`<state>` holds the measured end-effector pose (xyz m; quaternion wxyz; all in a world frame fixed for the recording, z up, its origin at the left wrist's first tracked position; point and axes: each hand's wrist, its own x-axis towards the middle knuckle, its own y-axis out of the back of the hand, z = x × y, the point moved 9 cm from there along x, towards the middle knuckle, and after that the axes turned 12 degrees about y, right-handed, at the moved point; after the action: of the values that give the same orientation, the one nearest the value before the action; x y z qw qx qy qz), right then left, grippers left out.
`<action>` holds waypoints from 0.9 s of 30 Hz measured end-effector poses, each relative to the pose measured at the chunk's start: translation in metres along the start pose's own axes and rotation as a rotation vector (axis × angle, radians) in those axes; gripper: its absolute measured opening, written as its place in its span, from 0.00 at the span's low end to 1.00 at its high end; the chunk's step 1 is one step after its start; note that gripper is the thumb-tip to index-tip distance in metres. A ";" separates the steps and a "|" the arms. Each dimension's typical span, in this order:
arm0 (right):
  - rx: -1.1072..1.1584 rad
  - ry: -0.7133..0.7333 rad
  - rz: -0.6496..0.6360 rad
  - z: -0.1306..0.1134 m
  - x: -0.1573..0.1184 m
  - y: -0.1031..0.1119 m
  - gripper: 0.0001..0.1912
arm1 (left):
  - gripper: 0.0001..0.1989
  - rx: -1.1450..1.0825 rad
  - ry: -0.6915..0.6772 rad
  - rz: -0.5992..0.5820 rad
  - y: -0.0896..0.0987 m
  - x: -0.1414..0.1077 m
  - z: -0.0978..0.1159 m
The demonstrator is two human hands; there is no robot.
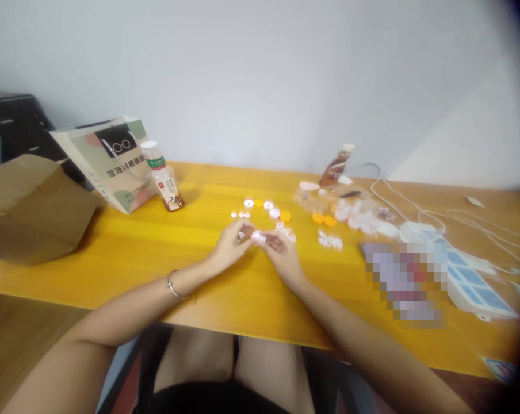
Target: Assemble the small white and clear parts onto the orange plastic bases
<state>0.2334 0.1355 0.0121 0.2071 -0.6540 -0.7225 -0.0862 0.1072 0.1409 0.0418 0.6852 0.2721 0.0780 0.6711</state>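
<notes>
A small white round piece [258, 236] is pinched between my two hands above the yellow table [199, 287]. My left hand [232, 246] grips its left side, and my right hand [281, 253] has fingertips on its right side. Just beyond them lies a curved row of discs, among them a white disc [248, 203], an orange disc [259, 203] and another orange disc [285, 216]. Several tiny white parts [241, 214] stand left of the row. Small patterned white pieces [285, 231] lie behind my right hand, with another pile [329, 240] farther right.
A paper bag [126, 172] and a labelled bottle [165, 181] stand at the left, near a brown bag [35, 207]. A brown bottle [335, 167], clear and white discs [363, 217], a blurred-out flat object [402, 282], cables and a power strip [480, 284] occupy the right.
</notes>
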 end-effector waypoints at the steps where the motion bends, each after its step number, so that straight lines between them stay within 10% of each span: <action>1: 0.004 -0.002 -0.001 0.000 0.000 0.000 0.08 | 0.08 -0.029 0.019 -0.022 -0.002 0.001 -0.003; 27: 0.044 -0.168 -0.003 0.018 -0.005 0.005 0.18 | 0.13 -0.348 0.180 -0.225 -0.025 0.001 -0.028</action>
<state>0.2349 0.1388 -0.0070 0.1598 -0.6532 -0.7400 -0.0154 0.1160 0.1506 0.0068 0.7825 0.0784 0.0517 0.6155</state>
